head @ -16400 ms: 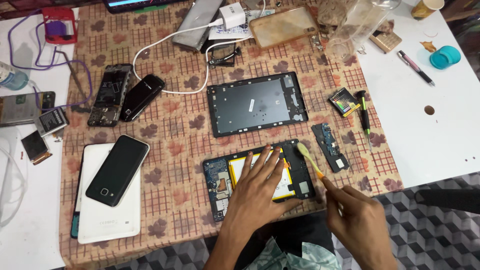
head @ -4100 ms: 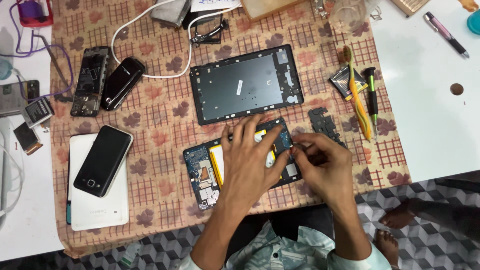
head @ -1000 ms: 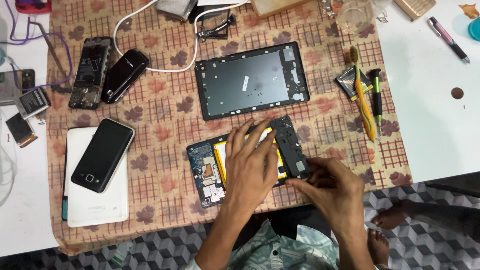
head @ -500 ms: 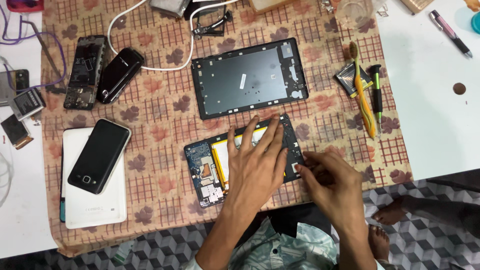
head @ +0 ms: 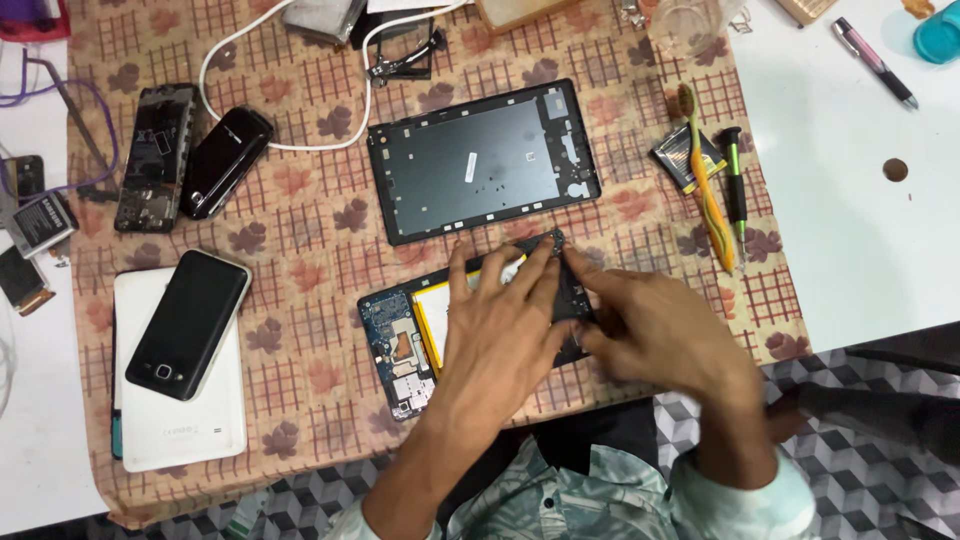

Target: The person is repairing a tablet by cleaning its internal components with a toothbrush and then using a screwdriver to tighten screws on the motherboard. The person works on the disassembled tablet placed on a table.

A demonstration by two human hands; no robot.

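On the near edge of the counter (head: 860, 250), over a brown leaf-patterned cloth (head: 310, 200), lies an opened tablet (head: 400, 350) with its circuit board and yellow-edged battery bared. The left hand (head: 505, 325) lies flat on it, fingers spread wide across the battery, holding nothing. The right hand (head: 660, 335) rests at the tablet's right end, fingers bent down onto the dark strip there; whether they pinch anything cannot be told, since the fingertips are blurred and partly hidden by the left hand.

Just beyond the tablet, nearly touching it, lies its dark back cover (head: 485, 160), inner side up. Right of the cover a yellow-green toothbrush (head: 705, 185) and a black-and-green screwdriver (head: 735, 185) lie side by side, with a small flat battery (head: 680, 160) under the brush's head.

To the left, a black smartphone (head: 190, 325) lies on top of a white tablet (head: 175, 430). Farther back stand a bare phone frame (head: 155, 155) and a glossy black phone (head: 225, 160), side by side, with a white cable (head: 290, 145) curving past them.

On the bare white surface at the far right lie a pen (head: 875, 60) and a teal lid (head: 940, 30).
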